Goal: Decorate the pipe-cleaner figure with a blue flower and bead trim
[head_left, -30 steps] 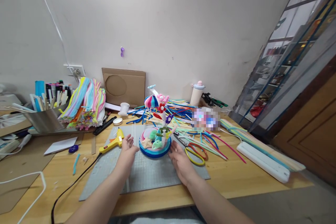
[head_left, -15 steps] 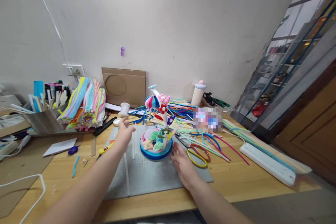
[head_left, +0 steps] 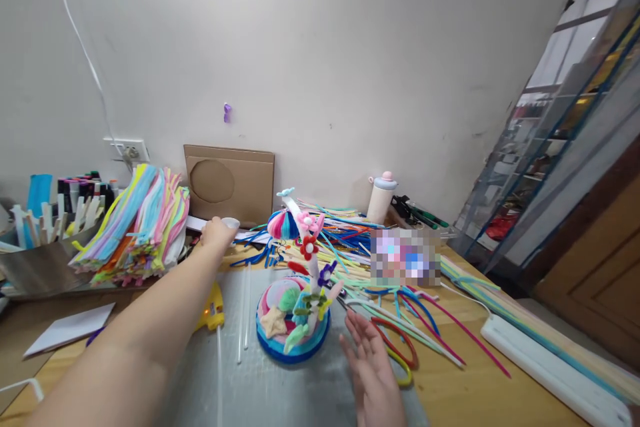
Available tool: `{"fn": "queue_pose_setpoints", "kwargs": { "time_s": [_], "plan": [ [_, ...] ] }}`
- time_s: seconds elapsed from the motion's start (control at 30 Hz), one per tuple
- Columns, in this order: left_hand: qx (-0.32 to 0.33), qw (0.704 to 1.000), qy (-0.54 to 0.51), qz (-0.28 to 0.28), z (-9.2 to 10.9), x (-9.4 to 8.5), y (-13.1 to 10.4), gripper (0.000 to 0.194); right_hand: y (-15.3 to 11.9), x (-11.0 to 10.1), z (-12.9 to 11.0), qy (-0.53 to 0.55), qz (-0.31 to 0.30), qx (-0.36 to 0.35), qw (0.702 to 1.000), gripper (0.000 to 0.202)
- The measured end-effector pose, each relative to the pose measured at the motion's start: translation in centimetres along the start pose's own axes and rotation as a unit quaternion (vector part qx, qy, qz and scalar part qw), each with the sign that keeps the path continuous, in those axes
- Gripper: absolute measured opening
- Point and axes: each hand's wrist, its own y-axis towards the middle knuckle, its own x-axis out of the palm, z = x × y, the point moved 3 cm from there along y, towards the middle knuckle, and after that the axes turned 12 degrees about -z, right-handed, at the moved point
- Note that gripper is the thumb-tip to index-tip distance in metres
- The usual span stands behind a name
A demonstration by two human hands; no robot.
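Observation:
My left hand (head_left: 216, 235) reaches to the back of the table, fingers closed on a white spool (head_left: 231, 222), whose round end shows past the hand. In front of me stands a pipe-cleaner ornament (head_left: 295, 347) with a round blue base, a starfish shape, flowers on a white stem and a striped umbrella-like top. Right of that base is my right hand (head_left: 373, 373), open and palm turned inward, not touching it. Scissors (head_left: 400, 373) with orange and yellow handles lie partly behind that hand. A yellow glue gun (head_left: 215, 307) rests partly hidden by my left forearm.
Clear glue sticks (head_left: 246, 320) lie on the grey cutting mat (head_left: 270, 393). Loose pipe cleaners (head_left: 350, 240) spread behind the ornament, with a bundle (head_left: 135, 227) at left. A bottle (head_left: 381, 199), cardboard sheet (head_left: 250, 187) and power strip (head_left: 555, 370) surround the work area.
My left hand has moved further back and closed on the white spool, which stood free before. My right hand has come away from the ornament's base. The view has shifted closer.

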Motion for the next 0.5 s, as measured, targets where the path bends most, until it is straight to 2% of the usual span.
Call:
{"fn": "queue_pose_setpoints", "kwargs": {
  "time_s": [0.13,0.3,0.4,0.5],
  "plan": [
    [-0.044,0.999,0.028,0.005,-0.6,1.1,1.7,0.071,0.6,-0.8,1.2,0.013,0.005,0.021,1.0,0.041],
    [-0.073,0.997,0.026,-0.006,-0.8,1.5,2.6,0.059,1.2,-1.3,2.0,0.019,-0.005,0.065,0.998,0.041],
    [-0.067,0.998,0.004,0.014,-0.6,0.6,2.0,0.056,1.1,-1.0,2.0,0.013,-0.004,0.077,0.997,0.042],
    [-0.027,0.997,-0.035,0.056,0.2,-1.3,0.6,0.056,0.8,-0.6,1.7,0.008,0.001,0.06,0.998,0.039]
  ]
}}
